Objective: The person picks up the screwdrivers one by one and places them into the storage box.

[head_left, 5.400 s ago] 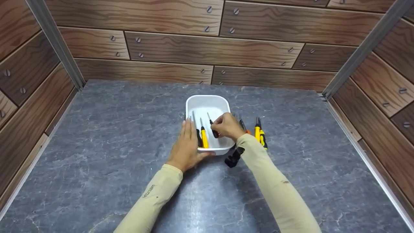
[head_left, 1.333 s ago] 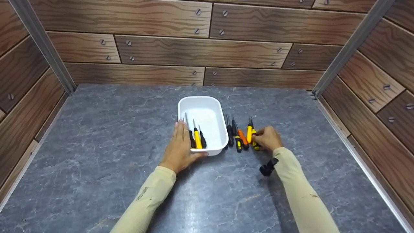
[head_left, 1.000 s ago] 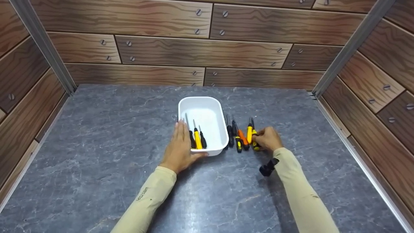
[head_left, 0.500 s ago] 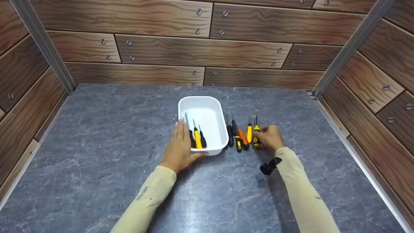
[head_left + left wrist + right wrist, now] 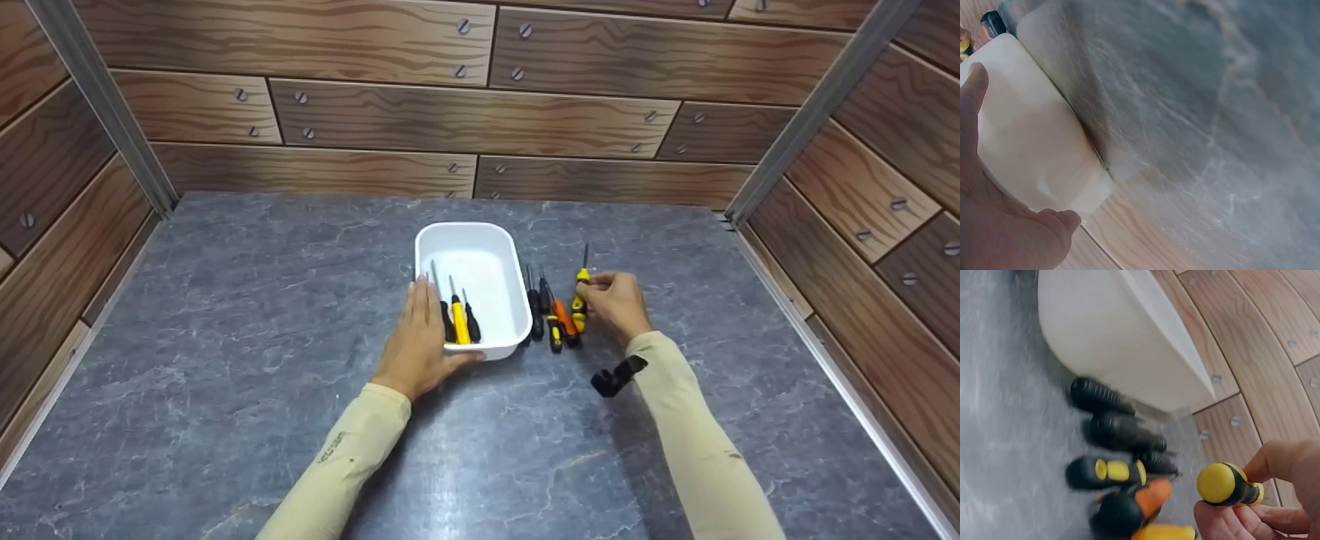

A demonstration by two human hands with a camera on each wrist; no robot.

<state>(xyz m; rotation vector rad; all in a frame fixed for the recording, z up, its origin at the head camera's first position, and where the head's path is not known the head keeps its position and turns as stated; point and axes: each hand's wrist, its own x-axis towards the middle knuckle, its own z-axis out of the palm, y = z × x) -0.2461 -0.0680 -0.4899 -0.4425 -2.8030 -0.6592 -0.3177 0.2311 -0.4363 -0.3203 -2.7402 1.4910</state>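
Observation:
My left hand (image 5: 416, 341) lies with straight fingers along the left side of a white plastic tray (image 5: 487, 262), thumb against its front end. The tray holds a yellow-handled screwdriver (image 5: 460, 319) between two black-handled ones, the left partly covered by my fingers. My right hand (image 5: 619, 304) pinches a yellow-and-black screwdriver (image 5: 582, 289) above the table, tip pointing away from me. In the right wrist view, its round yellow handle end (image 5: 1216, 484) faces the camera.
Beside the tray's right side lie several screwdrivers: black ones (image 5: 536, 319), a short black-and-yellow one (image 5: 554, 334), an orange-and-black one (image 5: 564, 319) and a yellow one (image 5: 1162, 532). Wood-patterned walls (image 5: 390, 112) bound the grey table (image 5: 285, 255).
The small black screwdriver, earlier in my right hand, now lies in the tray. My right hand has since picked up the yellow-and-black screwdriver and moved it slightly left. My left hand stays at the tray.

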